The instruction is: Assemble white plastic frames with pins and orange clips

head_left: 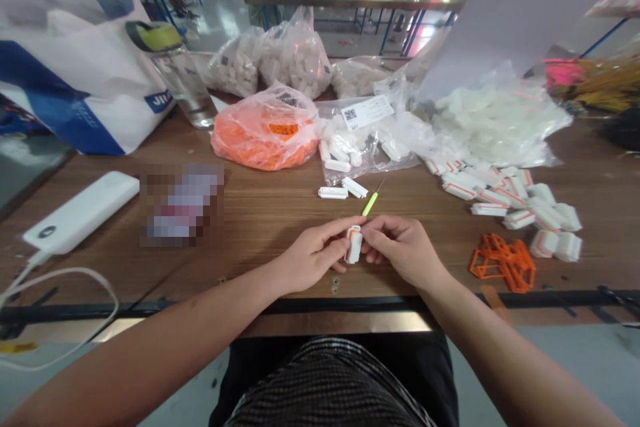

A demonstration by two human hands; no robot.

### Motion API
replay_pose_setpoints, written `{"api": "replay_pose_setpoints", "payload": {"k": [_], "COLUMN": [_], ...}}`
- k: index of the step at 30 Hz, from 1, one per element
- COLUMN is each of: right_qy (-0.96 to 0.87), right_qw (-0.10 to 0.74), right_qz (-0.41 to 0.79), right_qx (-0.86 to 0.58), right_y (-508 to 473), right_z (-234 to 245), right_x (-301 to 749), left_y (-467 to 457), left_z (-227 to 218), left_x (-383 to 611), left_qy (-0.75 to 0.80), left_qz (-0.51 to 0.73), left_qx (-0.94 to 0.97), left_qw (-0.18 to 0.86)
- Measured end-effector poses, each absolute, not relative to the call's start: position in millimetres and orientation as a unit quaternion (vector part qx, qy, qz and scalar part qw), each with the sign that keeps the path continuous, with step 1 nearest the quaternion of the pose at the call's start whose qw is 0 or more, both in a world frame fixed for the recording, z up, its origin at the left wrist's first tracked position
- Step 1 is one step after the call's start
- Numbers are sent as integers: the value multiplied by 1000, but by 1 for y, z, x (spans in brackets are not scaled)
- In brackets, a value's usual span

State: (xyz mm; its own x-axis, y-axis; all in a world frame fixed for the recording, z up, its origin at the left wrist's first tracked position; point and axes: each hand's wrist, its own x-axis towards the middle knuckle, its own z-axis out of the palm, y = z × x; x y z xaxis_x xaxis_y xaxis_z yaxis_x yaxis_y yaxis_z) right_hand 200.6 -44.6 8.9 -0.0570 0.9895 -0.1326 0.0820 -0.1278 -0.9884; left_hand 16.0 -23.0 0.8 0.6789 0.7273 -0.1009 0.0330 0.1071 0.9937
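Observation:
My left hand point(320, 250) pinches a small white plastic housing point(355, 247) with an orange strip along its edge. My right hand point(395, 240) is closed at the housing's right side, thumb and forefinger pressed to its upper end; the other fingers curl underneath and are partly hidden. Just beyond my fingertips lies a thin pick with a yellow-green handle point(371, 204). Two loose white housings, one on the left point(333, 193) and one on the right point(355, 187), rest near it. On the right, orange frame-like rings point(504, 263) lie in a tangle beside a pile of white housings with orange edging point(507, 193).
Along the back stand an orange-filled bag point(265, 137), a labelled bag of white parts point(365, 127) and a bag of pale pieces point(500, 117). At left are a bottle point(183, 80), a paper bag point(100, 80), a white power bank point(83, 210) with a cable and a blurred-out item point(183, 205).

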Motion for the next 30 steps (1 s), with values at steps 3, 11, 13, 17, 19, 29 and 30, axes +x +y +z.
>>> {"api": "replay_pose_setpoints", "payload": {"k": [3,11,13,17,19,29,30], "right_qy": [-496,-489,-500,-516,-522,-532,-532], "right_qw": [423,413,406,398,401,410,411], "right_qz": [535,537,534,531,529,530,531], "right_qx": [-537,-549,-548,-542,-535,-517,-515], "right_y": [-44,-45,-46,-46,-46,-46,-46], "right_z": [10,11,10,8,8,6,6], "right_x": [200,197,197,198,198,199,199], "left_y": [-22,-19,-18,-18,-19,-18,-18], "left_z": [0,2,2,6,8,12,12], "left_x": [16,21,21,21,20,19,19], "left_qy": [319,365,385,415,421,416,414], "left_qz": [256,260,261,268,272,279,280], "left_qx": [602,516,503,492,497,516,517], "left_qw": [685,730,729,716,708,695,694]}}
